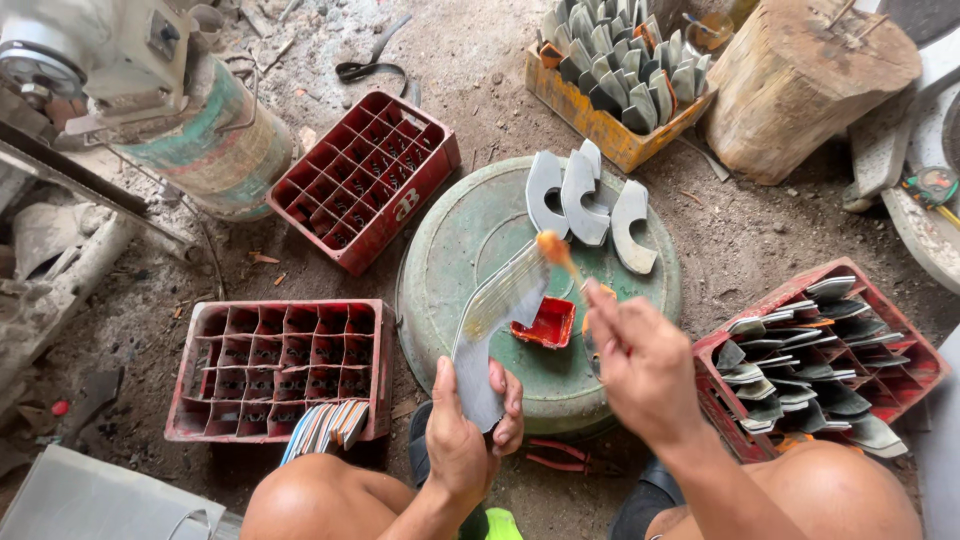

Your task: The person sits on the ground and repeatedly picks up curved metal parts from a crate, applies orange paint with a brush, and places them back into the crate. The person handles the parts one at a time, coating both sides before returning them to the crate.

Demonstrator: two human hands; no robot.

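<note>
My left hand (470, 425) grips the lower end of a curved grey metal blade (495, 325) that shows a wet glossy streak along its upper part. My right hand (640, 360) holds a thin brush (560, 255) whose orange-tipped end is blurred over the blade's top. A small red dish of orange paint (545, 322) sits between my hands on a round green overturned basin (450, 250). Three grey curved blades (585, 200) lie on the basin's far side.
A red crate (905, 365) at right holds several blades. Two red divided crates (365, 175) (280, 370) sit left, the near one with a blade stack (325, 425) on its corner. A yellow crate of blades (620, 85), a wood stump (800, 80), a machine (120, 70), red pliers (560, 458).
</note>
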